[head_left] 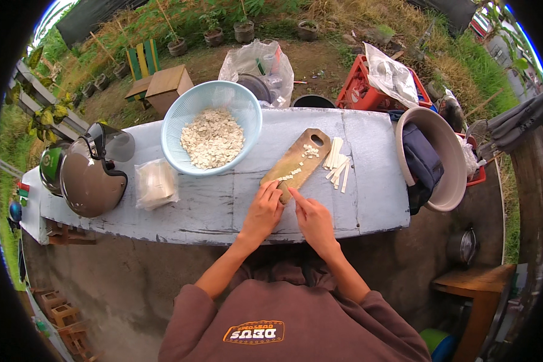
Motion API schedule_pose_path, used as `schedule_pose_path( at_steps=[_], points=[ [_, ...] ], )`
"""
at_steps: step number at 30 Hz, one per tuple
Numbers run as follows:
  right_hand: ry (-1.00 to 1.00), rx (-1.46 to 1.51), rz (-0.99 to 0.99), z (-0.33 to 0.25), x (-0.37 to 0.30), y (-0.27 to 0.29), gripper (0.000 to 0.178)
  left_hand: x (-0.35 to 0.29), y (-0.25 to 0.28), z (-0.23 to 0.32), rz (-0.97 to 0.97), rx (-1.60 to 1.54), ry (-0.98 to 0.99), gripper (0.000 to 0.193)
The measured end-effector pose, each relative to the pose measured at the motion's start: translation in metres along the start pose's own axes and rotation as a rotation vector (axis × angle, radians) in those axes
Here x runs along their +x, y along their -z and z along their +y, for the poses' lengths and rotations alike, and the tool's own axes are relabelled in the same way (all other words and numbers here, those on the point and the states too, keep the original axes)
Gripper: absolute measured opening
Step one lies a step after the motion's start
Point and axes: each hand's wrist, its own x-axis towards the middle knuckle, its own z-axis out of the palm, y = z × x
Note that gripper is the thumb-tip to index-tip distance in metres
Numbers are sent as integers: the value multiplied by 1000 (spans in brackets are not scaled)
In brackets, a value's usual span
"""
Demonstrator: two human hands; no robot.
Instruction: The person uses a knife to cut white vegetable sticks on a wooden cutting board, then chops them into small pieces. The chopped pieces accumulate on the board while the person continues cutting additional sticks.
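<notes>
A wooden cutting board (286, 158) with a hole in its far end lies slanted on the table. Small pale cut pieces (311, 151) rest near that hole, and a line of little pale squares (290, 175) runs toward my left fingers. My left hand (263, 211) is closed, fingertips pressed together on the board's near left edge; what they pin down is hidden. Beside it my right hand (314, 220) is curled with the index finger stretched forward at the board's near end. Whatever it grips is too hidden to name. Pale flat strips (338, 158) lie just right of the board.
A light blue basket (169, 130) of pale chips stands left of the board. Near it lie a clear bag of pale sheets (157, 183) and a brown helmet (89, 181). A large beige basin (449, 175) with dark cloth leans at the table's right end. Behind stands a red crate (357, 84).
</notes>
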Motion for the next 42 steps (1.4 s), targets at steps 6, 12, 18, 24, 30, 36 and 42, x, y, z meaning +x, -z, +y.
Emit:
schedule_pose_path(
  at_steps=[6, 12, 18, 24, 30, 36, 42],
  points=[
    [-4, 0, -17, -7, 10, -7, 46, -3, 1, -1, 2, 98, -6, 33],
    [-30, -1, -21, 0, -9, 0, 46, -2, 3, 1, 27, 92, -27, 32],
    [-11, 24, -18, -9, -2, 1, 46, -6, 5, -2, 31, 84, -14, 27],
    [14, -10, -16, -11, 6, -10, 46, -6, 7, -1, 25, 120, -17, 30],
    [-9, -13, -29, -9, -13, 2, 45, -7, 6, -2, 33, 50, 3, 32],
    [-22, -13, -83, -18, 0, 1, 48, -10, 5, -6, 58, 64, -29, 33],
    [30, 27, -16, -12, 7, -18, 43, -15, 1, -12, 28, 47, 0, 40]
  ],
)
